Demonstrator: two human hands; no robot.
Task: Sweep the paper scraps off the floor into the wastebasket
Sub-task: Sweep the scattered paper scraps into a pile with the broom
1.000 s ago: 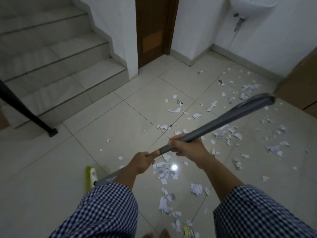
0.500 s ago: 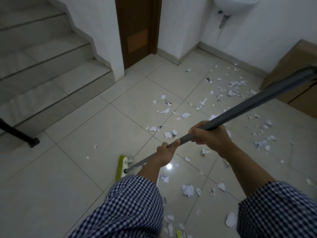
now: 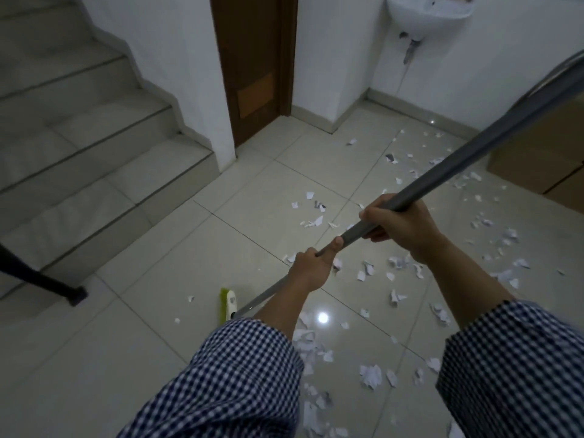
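Note:
Both hands hold a grey broom handle [image 3: 458,162] that slants from the upper right down to the lower left. My left hand [image 3: 311,268] grips it low down, and my right hand [image 3: 403,224] grips it higher up. The broom's green and white head [image 3: 228,303] rests on the tiled floor just left of my left forearm, partly hidden by my checked sleeve. White paper scraps [image 3: 369,374] lie scattered over the tiles in the middle and on the right, with a denser patch near my feet. No wastebasket is in view.
Tiled stairs [image 3: 79,159] rise on the left, with a black railing post [image 3: 74,295] at their foot. A brown door [image 3: 252,67] stands ahead, a white wall basin [image 3: 426,14] hangs at the upper right, and a brown cabinet [image 3: 543,153] stands on the right.
The broom head has swung from the floor's left part toward the scraps near my feet. My hands have moved right and up in view, and the camera has turned left and closer to the door.

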